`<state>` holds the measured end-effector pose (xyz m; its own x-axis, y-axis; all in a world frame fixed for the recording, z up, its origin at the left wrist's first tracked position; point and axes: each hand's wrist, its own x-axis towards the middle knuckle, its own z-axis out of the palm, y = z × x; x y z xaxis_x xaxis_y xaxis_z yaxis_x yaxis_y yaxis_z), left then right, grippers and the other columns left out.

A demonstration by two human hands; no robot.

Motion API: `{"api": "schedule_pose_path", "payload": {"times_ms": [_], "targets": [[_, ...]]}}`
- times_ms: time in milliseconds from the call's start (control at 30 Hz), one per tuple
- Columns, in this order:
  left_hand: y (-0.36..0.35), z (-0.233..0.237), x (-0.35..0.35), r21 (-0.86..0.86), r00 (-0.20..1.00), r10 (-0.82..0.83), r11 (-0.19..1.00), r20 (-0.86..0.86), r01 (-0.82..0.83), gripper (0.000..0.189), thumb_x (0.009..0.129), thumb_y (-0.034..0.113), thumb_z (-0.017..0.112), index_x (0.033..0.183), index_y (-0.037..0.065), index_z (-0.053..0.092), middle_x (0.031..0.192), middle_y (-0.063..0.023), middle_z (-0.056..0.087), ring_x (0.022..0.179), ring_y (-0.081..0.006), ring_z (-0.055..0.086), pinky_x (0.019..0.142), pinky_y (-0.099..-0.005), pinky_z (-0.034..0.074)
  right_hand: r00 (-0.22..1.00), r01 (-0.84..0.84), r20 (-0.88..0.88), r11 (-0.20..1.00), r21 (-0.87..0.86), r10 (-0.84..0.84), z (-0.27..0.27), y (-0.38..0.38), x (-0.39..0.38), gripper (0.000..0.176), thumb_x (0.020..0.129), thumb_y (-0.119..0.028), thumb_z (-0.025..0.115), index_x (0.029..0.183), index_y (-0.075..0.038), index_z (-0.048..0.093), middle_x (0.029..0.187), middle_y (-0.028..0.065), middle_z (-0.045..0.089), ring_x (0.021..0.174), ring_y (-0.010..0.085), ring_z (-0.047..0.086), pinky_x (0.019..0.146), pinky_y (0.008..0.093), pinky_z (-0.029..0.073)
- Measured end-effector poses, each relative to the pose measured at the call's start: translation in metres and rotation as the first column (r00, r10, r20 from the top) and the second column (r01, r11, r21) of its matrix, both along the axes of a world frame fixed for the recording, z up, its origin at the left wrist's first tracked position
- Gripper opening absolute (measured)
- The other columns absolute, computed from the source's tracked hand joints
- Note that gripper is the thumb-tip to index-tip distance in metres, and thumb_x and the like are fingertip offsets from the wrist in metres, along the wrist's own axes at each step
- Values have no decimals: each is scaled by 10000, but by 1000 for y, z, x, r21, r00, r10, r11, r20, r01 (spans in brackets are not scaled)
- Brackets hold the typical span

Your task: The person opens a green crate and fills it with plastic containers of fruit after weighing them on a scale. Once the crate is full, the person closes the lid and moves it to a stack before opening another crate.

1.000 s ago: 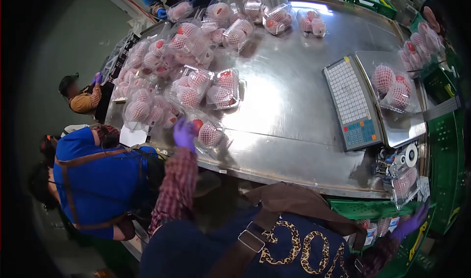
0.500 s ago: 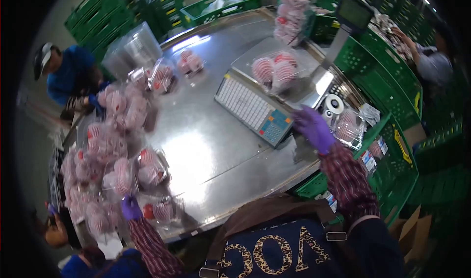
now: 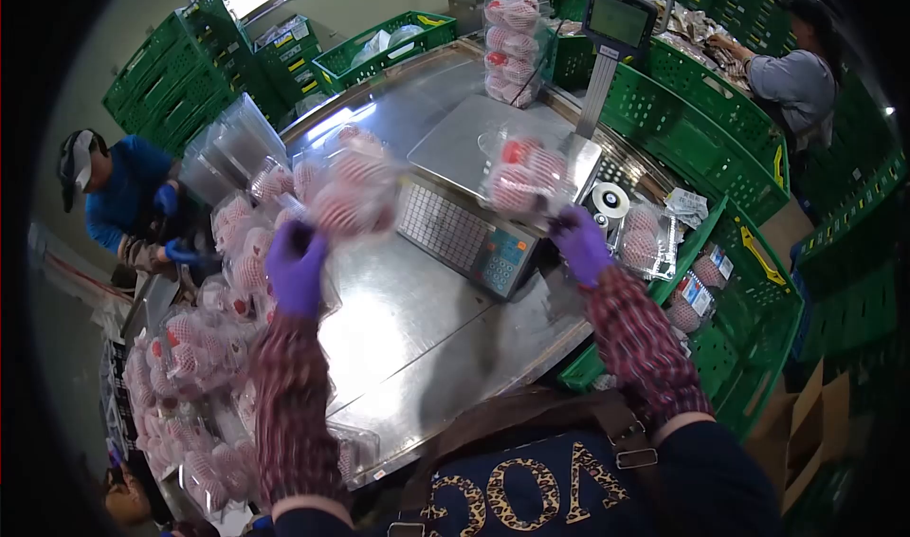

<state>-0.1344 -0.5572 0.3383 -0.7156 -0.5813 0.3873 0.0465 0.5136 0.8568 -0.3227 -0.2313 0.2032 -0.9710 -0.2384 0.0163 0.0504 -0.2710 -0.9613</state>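
My left hand [image 3: 296,267], in a purple glove, holds a clear pack of red netted fruit [image 3: 353,191] up in the air over the steel table [image 3: 427,328]; the pack is blurred. My right hand [image 3: 580,243], also gloved, has its fingers closed on the near corner of a second fruit pack [image 3: 526,177]. That pack lies on the platform of the weighing scale [image 3: 450,139]. The scale's keypad [image 3: 455,238] sits between my two hands.
Several fruit packs [image 3: 213,328] are heaped along the table's left side, and more are stacked [image 3: 512,35] behind the scale display [image 3: 618,18]. Another pack [image 3: 649,238] lies by the label roll [image 3: 609,200]. Green crates [image 3: 749,129] ring the table. Two people [image 3: 118,186] [image 3: 796,72] work nearby.
My left hand has lifted a pack off the pile and carried it toward the scale. My right hand has moved from the keypad's edge onto the pack on the platform.
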Motion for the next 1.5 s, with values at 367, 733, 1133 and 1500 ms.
{"api": "schedule_pose_path", "payload": {"times_ms": [367,733,1133,1500], "targets": [[154,-87,-149,-668,939,-321,674,119,315,274,784,159,559,1048,108,510,962,-109,543,880,-286,544,711,-346,461,930,35,363,968,-247,59,62,153,115,271,680,4,511,936,-61,453,736,42,516,650,148,523,602,271,435],[159,-126,10,974,813,-537,-140,-227,179,560,761,224,561,1246,15,374,1185,-131,492,1076,-264,491,921,-399,405,931,163,-307,528,833,197,44,124,87,387,741,-292,655,1024,-39,583,939,92,608,843,193,572,762,336,462],[228,-110,0,941,885,-431,189,-176,279,706,694,91,610,1300,157,253,1159,-113,453,1032,-250,505,831,-407,475,946,199,-320,676,710,58,75,82,130,370,616,-237,748,914,-54,625,824,85,600,891,227,531,810,375,396],[270,-121,24,877,360,-901,-46,-243,478,774,780,247,597,1379,101,130,1336,-155,291,1225,-275,334,991,-346,299,893,338,374,922,-191,-250,36,326,231,492,804,-159,441,1255,11,343,1200,156,469,1072,261,492,921,375,392]]}}
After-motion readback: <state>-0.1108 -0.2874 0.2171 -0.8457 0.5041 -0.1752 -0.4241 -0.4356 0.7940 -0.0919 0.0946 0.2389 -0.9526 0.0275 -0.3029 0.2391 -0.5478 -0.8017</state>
